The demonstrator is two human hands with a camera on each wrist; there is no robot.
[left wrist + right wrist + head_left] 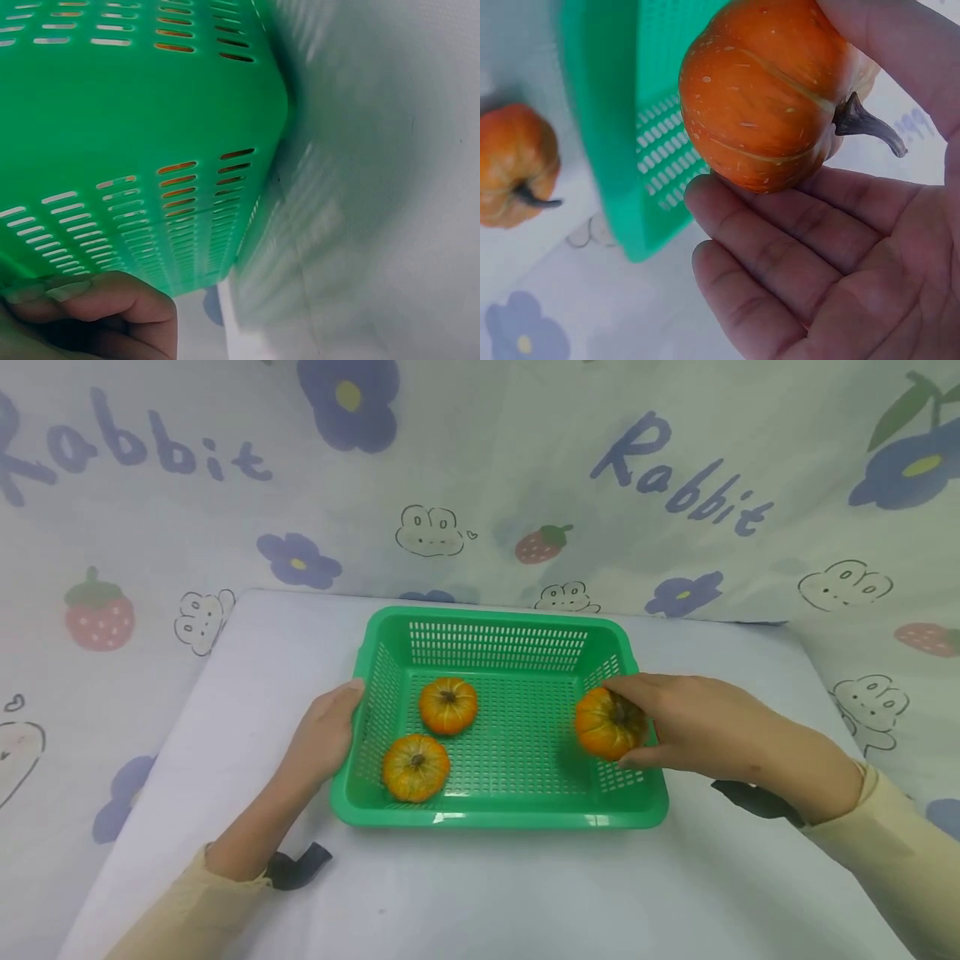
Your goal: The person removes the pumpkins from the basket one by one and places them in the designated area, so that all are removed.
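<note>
At the left side of the green plastic basket (495, 818), my left hand (322, 731) grips the rim, its curled fingers (112, 296) against the slotted outer wall in the left wrist view. My right hand (682, 722) holds a small orange pumpkin (603, 724) between thumb and fingers, over the right end of the basket. Its dark curved stem (866, 127) points toward the palm in the right wrist view. Inside the basket's left half sit two more orange pumpkins, one farther back (447, 706) and one nearer the front (416, 768).
A white-covered table (480, 893) carries the basket. Behind it hangs a cloth (480, 468) printed with rabbits, flowers and strawberries. In the right wrist view, another pumpkin (517, 165) shows on the white surface beyond the basket rim. Dark straps (300, 867) hang by both wrists.
</note>
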